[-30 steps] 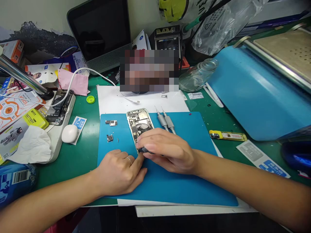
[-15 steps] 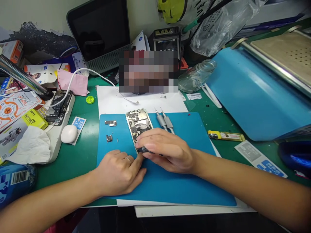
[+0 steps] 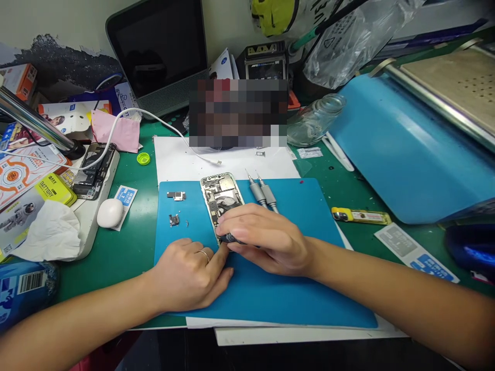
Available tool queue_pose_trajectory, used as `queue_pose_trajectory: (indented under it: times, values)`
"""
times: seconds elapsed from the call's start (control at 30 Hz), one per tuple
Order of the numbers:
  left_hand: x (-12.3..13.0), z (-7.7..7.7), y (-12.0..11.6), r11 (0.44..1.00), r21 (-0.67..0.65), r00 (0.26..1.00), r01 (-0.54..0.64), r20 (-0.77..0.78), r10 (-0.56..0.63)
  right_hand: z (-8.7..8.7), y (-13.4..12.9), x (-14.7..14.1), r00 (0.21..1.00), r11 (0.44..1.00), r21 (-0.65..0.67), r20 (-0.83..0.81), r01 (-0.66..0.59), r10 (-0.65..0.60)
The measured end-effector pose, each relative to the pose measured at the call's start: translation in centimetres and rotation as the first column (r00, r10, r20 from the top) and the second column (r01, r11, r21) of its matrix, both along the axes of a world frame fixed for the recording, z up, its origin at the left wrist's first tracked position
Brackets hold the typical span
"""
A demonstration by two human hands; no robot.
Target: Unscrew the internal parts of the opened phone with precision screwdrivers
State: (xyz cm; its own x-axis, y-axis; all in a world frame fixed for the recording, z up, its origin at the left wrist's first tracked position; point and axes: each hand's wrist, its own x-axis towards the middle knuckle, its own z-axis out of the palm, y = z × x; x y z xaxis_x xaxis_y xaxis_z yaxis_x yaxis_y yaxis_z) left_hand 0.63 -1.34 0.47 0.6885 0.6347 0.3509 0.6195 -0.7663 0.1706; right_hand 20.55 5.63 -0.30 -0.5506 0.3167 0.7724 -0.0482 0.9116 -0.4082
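Note:
An opened phone (image 3: pixel 224 198) lies on the blue mat (image 3: pixel 309 293), its inner parts bare and its lower end hidden by the hands. My right hand (image 3: pixel 266 239) is closed over that end, gripping a dark tool with a ribbed handle (image 3: pixel 231 238); its tip is hidden. Curled on the mat, my left hand (image 3: pixel 193 273) has its index finger at the phone's bottom edge, by the right fingertips. Two grey screwdrivers (image 3: pixel 263 193) lie right of the phone. On the left are a small metal-shielded part (image 3: pixel 177 196) and a small circuit piece (image 3: pixel 174 220) with tiny bits around it.
At the left lie another opened phone (image 3: pixel 94 172), a white earbud case (image 3: pixel 110 213) and a crumpled tissue (image 3: pixel 50 232). A white cable (image 3: pixel 170 127) reaches the white paper. A glass jar (image 3: pixel 317 121) and a yellow-capped tube (image 3: pixel 361 216) are on the right.

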Motion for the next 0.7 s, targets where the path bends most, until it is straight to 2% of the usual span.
queue_pose_trajectory:
  times: [0.7]
  values:
    - [-0.05,-0.09,-0.02,1.0,-0.001,1.0,-0.001,-0.006,0.001,-0.1,-0.01,0.02,1.0,1.0,0.006,-0.004,0.01,-0.01]
